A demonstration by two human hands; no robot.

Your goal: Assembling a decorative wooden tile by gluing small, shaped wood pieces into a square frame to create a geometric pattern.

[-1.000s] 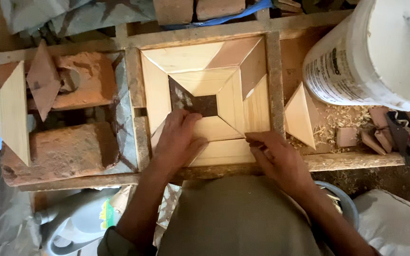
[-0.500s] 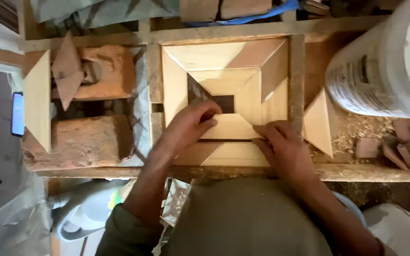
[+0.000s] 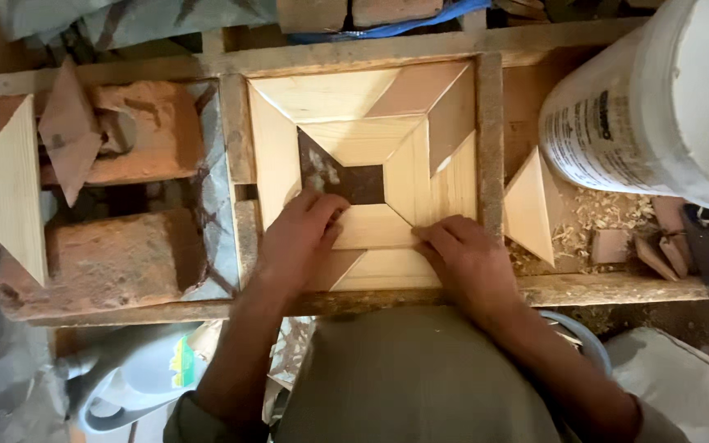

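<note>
Both hands are pressing flat on a wooden panel of fitted pieces, gripping nothing. The left hand (image 3: 301,238) is resting its fingertips on a pale trapezoid piece (image 3: 371,227) just below the dark centre square (image 3: 363,182), seemingly to hold it seated. The right hand (image 3: 465,262) is lying with fingers spread at the piece's right end, where it is meeting the neighbouring strip. The panel (image 3: 363,139) is sitting inside a rough wooden frame (image 3: 490,139) that is keeping the pieces from sliding apart. To the left, bricks (image 3: 100,258) are lying beside loose triangular offcuts (image 3: 18,184). To the right, another triangle (image 3: 529,205) is lying among shavings (image 3: 601,215) on the tabletop, near a large white bucket (image 3: 658,98).
</note>
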